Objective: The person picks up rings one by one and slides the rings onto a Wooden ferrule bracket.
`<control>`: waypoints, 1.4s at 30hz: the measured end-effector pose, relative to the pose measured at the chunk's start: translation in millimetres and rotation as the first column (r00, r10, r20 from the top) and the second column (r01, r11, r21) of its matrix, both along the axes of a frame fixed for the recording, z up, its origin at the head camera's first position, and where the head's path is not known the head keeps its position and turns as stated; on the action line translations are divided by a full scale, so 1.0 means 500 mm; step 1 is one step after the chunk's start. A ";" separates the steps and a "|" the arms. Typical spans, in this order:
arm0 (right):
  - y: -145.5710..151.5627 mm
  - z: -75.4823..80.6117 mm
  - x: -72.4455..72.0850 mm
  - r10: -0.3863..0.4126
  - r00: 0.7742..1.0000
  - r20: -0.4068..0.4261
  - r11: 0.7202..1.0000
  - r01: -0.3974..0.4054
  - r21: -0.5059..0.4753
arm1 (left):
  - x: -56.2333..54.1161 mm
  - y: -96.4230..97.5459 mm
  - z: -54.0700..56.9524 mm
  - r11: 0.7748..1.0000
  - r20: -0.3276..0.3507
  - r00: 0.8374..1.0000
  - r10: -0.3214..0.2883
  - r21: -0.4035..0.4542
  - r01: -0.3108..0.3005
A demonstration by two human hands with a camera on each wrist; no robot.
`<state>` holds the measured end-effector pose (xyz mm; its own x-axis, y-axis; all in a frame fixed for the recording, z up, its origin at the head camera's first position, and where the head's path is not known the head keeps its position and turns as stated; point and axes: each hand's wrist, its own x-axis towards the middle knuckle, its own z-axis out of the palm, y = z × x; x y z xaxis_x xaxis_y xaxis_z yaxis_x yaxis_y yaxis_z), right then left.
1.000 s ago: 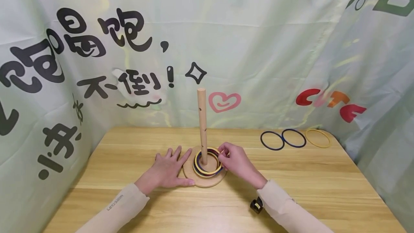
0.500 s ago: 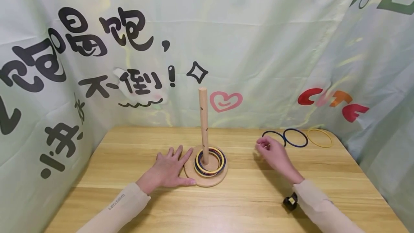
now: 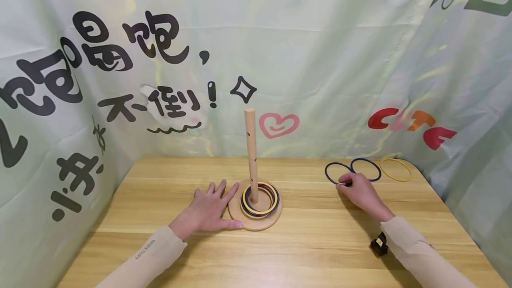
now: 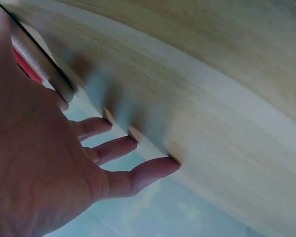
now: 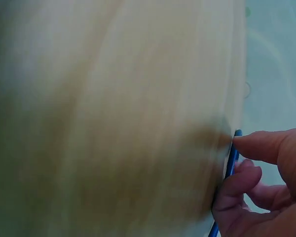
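- 1 blue ring (image 3: 326, 171) is lying on the table (image 3: 240, 257), toward its back right; I'm seeing the right hand (image 3: 362, 192) pinching its near edge between thumb and curled fingers.
- Beside it, a second-hand-side pair is sitting: 1 more blue ring (image 3: 362, 159), then 1 yellow ring (image 3: 400, 181).
- On my head feed, the left hand (image 3: 206, 210) is gripping nothing, spreading its fingers, its thumb touching the wooden base (image 3: 256, 224).
- Stacked rings (image 3: 277, 199) are encircling the upright peg (image 3: 250, 154).

Booth-like space, printed cloth walls (image 3: 332, 66)
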<state>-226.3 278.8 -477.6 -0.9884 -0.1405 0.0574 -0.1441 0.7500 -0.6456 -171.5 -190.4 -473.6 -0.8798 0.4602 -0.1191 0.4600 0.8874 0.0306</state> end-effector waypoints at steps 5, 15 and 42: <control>-0.007 -0.007 0.003 0.060 0.998 -0.033 0.997 -0.058 0.045 | 0.001 0.002 0.001 1.000 0.002 1.000 0.003 -0.001 -0.003; -0.060 0.013 0.059 0.132 0.990 -0.041 0.991 -0.133 -0.011 | 0.001 0.001 0.000 1.000 0.005 1.000 0.006 -0.012 -0.006; -0.252 0.219 0.228 0.459 0.751 -0.475 0.844 -0.536 -0.031 | 0.002 0.000 -0.001 1.000 -0.002 1.000 0.004 0.005 -0.004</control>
